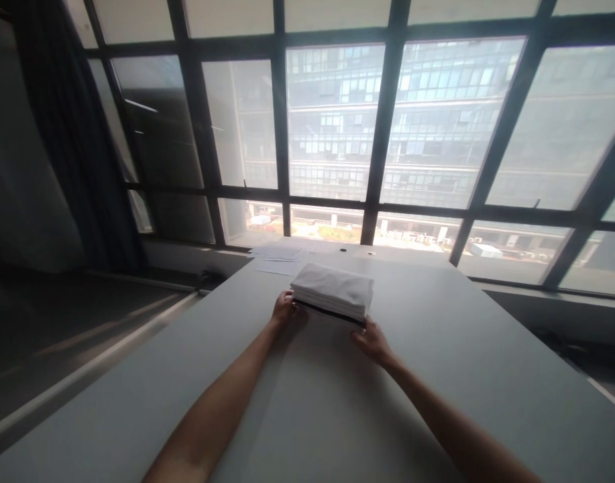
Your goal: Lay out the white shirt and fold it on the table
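A wide grid of windows (334, 124) filled the background, facing another building. Below it stretched a long pale bench (307, 416). Near its far end, just before some loose papers (275, 258), was a folded white cloth (332, 285), its layers piled in a neat rectangular stack; whether it was one piece or several could not be told. The folding looked finished, with no loose flap hanging out; whether any straightening was left did not show. The left hand (284, 308) was closed on the near left corner, and the right hand (371, 341) gripped the near right one. Between them ran a thin dark band (330, 312) along the stack's lower front edge.
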`<state>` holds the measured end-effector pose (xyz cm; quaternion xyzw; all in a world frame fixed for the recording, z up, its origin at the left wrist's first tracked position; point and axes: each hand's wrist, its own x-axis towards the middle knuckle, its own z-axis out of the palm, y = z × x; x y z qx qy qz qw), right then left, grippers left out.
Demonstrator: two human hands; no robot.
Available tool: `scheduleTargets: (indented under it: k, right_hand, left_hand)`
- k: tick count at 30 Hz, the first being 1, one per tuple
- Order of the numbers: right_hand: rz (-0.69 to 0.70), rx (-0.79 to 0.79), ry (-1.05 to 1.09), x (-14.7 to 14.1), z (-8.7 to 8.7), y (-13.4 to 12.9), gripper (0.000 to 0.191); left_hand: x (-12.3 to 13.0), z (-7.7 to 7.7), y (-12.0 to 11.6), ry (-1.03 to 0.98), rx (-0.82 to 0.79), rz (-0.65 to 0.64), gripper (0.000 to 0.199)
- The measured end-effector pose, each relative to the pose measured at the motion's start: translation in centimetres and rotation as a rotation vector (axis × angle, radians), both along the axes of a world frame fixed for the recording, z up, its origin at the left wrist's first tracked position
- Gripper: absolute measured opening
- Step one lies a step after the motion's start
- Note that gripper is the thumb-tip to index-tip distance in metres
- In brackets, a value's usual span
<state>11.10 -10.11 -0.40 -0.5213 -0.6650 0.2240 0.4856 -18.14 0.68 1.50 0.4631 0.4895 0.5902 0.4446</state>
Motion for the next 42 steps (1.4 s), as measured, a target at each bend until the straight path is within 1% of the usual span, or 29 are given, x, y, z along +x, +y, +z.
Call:
scheduleTargets:
  k: [3, 5, 7, 10, 12, 15, 17, 19, 22, 23, 24, 25, 27, 28, 29, 31, 32, 33, 34, 35, 37, 39, 40, 42]
  right_hand:
    - [0.131, -0.030, 0.008, -4.1, 0.0, 1.1, 0.027]
    - [0.168, -0.046, 0.013, -6.5, -0.2, 1.8, 0.019]
    - [0.168, -0.055, 0.039, -8.3, -0.6, 2.3, 0.013]
    - [0.107, -0.044, 0.080, -9.5, -1.0, 2.8, 0.013]
    - [0.081, -0.022, 0.088, -9.0, -0.9, 2.9, 0.013]
    - [0.088, -0.010, 0.100, -6.4, -0.4, 2.7, 0.010]
    - [0.090, -0.027, 0.120, -3.4, -0.1, 2.5, 0.011]
    - [0.079, -0.040, 0.136, 0.2, 0.1, 2.1, 0.015]
    - [0.007, -0.044, 0.145, 5.5, 0.1, 1.5, 0.021]
    - [-0.035, -0.047, 0.157, 6.9, 0.0, 1.4, 0.022]
    - [-0.094, -0.037, 0.162, 8.0, -0.1, 1.4, 0.022]
    - [-0.149, -0.021, 0.159, 8.8, -0.2, 1.3, 0.022]
    - [-0.235, 0.010, 0.134, 9.3, -0.4, 1.4, 0.024]
    - [-0.260, 0.017, 0.115, 9.3, -0.5, 1.5, 0.024]
    - [-0.275, 0.017, 0.096, 9.1, -0.6, 1.6, 0.025]
    - [-0.293, 0.000, 0.064, 8.6, -0.9, 1.8, 0.024]
    - [-0.296, -0.010, 0.054, 8.4, -1.0, 1.9, 0.024]
    - [-0.296, -0.016, 0.048, 8.3, -1.0, 2.0, 0.025]
    - [-0.294, -0.020, 0.045, 8.3, -1.1, 2.1, 0.026]
    - [-0.294, -0.022, 0.043, 8.3, -1.1, 2.1, 0.027]
    - [-0.288, -0.019, 0.040, 8.5, -1.1, 2.1, 0.030]
    - [-0.271, -0.008, 0.037, 8.7, -1.0, 2.1, 0.031]
    - [-0.267, -0.002, 0.033, 8.8, -0.9, 2.1, 0.031]
    - [-0.271, 0.001, 0.018, 8.8, -0.9, 2.1, 0.031]
  left_hand:
    - [-4.8, 0.4, -0.5, -0.028, -0.025, 0.052, 0.029]
    - [-7.0, 0.7, -0.7, -0.045, -0.029, 0.078, 0.030]
    - [-8.2, 0.9, -0.7, -0.047, -0.015, 0.106, 0.027]
    - [-8.2, 1.0, -0.5, -0.038, 0.009, 0.093, 0.026]
    - [-7.5, 0.8, -0.4, -0.032, 0.026, 0.042, 0.034]
    - [-5.9, 0.5, -0.6, 0.036, 0.063, -0.037, 0.041]
    - [-4.4, 0.3, -1.2, 0.124, 0.079, -0.103, 0.041]
    - [-2.5, 0.1, -2.0, 0.232, 0.095, -0.188, 0.038]
    - [0.9, 0.0, -3.7, 0.452, 0.146, -0.366, 0.034]
    - [2.0, 0.0, -4.3, 0.545, 0.170, -0.404, 0.034]
    - [3.0, 0.0, -4.8, 0.647, 0.196, -0.407, 0.035]
    - [3.9, 0.0, -5.2, 0.751, 0.220, -0.370, 0.037]
    - [4.9, 0.0, -5.7, 0.916, 0.256, -0.214, 0.044]
    - [5.1, 0.2, -5.7, 0.962, 0.270, -0.118, 0.050]
    - [5.1, 0.6, -5.7, 0.981, 0.287, -0.019, 0.055]
    - [4.7, 1.8, -5.6, 0.975, 0.370, 0.151, 0.063]
    - [4.6, 2.7, -5.6, 0.969, 0.439, 0.210, 0.064]
    - [4.7, 3.6, -5.6, 0.976, 0.518, 0.238, 0.062]
    - [5.0, 4.5, -5.7, 1.005, 0.598, 0.222, 0.059]
    - [5.7, 5.4, -5.8, 1.054, 0.664, 0.168, 0.056]
    - [7.7, 6.9, -5.8, 1.199, 0.727, -0.006, 0.053]
    - [9.9, 8.1, -5.4, 1.329, 0.684, -0.159, 0.057]
    - [10.8, 8.6, -5.0, 1.372, 0.638, -0.225, 0.054]
    - [12.0, 9.6, -3.8, 1.398, 0.516, -0.314, 0.040]
